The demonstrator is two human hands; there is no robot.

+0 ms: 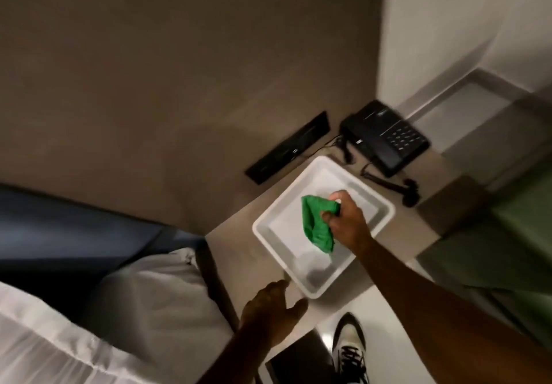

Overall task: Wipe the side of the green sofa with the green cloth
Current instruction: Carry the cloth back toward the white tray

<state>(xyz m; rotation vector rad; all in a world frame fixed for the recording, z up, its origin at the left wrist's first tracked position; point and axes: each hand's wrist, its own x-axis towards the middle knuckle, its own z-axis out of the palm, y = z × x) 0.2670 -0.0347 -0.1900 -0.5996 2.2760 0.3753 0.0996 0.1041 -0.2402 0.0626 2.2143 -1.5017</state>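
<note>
Right hand (346, 222) pinches green cloth (316, 226) over white tray (268, 228); left hand (273, 309) open, empty. Gather trailing corner before lifting toward green sofa (513, 234).

Phone (385, 137) behind tray (268, 228)

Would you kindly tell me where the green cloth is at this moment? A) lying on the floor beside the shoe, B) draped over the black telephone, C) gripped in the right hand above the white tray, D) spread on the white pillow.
C: the right hand is closed on the bunched green cloth just over the white tray, while the left hand is open near the tray's corner.
</note>
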